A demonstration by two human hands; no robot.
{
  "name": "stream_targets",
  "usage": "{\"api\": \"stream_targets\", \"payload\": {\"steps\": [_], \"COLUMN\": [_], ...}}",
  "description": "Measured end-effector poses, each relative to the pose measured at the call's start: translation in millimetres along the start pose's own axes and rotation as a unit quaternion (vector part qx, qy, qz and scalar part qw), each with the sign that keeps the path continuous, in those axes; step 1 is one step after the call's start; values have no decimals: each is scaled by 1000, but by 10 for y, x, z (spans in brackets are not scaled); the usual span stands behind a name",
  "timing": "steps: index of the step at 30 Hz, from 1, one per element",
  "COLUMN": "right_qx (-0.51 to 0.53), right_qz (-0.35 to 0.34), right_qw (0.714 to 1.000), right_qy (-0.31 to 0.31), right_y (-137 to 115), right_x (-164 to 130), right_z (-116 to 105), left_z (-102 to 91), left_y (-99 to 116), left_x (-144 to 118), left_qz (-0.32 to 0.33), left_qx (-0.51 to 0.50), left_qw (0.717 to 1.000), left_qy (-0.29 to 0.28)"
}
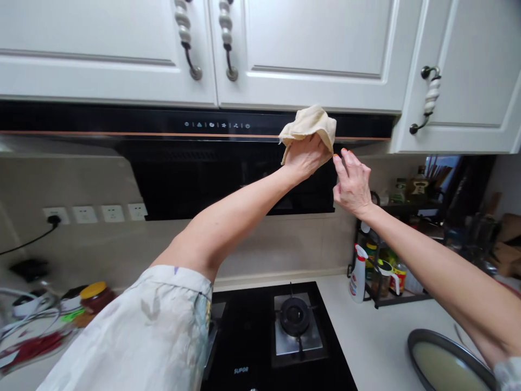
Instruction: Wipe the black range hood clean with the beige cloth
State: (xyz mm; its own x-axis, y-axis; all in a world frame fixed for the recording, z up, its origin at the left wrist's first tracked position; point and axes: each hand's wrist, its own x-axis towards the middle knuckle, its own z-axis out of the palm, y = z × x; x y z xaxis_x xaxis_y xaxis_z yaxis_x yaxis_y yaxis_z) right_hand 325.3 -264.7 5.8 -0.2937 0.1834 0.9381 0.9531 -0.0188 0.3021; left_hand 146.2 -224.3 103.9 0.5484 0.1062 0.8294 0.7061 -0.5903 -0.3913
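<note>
My left hand [306, 156] is raised to the black range hood [195, 163] and grips a beige cloth [309, 124], pressing it against the hood's front strip at its right end. My right hand [352, 183] is up beside it, just to the right, fingers apart and empty, near the hood's right edge. The hood's control icons [215, 125] sit left of the cloth.
White wall cabinets [309, 49] with hanging handles are above the hood. Below lie a black gas hob [285, 336] with one burner, a white spray bottle [358, 274], a rack of jars [386, 271], a grey pan [445, 361] at lower right, and a yellow-lidded jar [94, 296] at left.
</note>
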Motion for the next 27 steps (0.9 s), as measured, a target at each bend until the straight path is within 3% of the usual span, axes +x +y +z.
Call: {"api": "stream_targets", "payload": {"steps": [5,11,15,20,27], "right_qx": [0,1,-10,-12,6], "right_qz": [13,34,59,86,76], "right_qw": [1000,999,997,995,996], "right_qy": [7,34,54,45,44], "right_y": [185,425,554,607,420], "right_x": [-223,-364,-369,-342,-239], "right_z": [-102,-220,-279,-247,-92], "left_z": [169,394,521,628,477], "left_y": [420,914,1077,878,275], "left_x": [374,872,1080,942,508], "left_qz": [55,113,150,166,115], "left_qx": [-11,-43,-92,-76,-50], "left_qw": [998,992,984,983,991], "left_qy": [-36,-30,0,18,54]}}
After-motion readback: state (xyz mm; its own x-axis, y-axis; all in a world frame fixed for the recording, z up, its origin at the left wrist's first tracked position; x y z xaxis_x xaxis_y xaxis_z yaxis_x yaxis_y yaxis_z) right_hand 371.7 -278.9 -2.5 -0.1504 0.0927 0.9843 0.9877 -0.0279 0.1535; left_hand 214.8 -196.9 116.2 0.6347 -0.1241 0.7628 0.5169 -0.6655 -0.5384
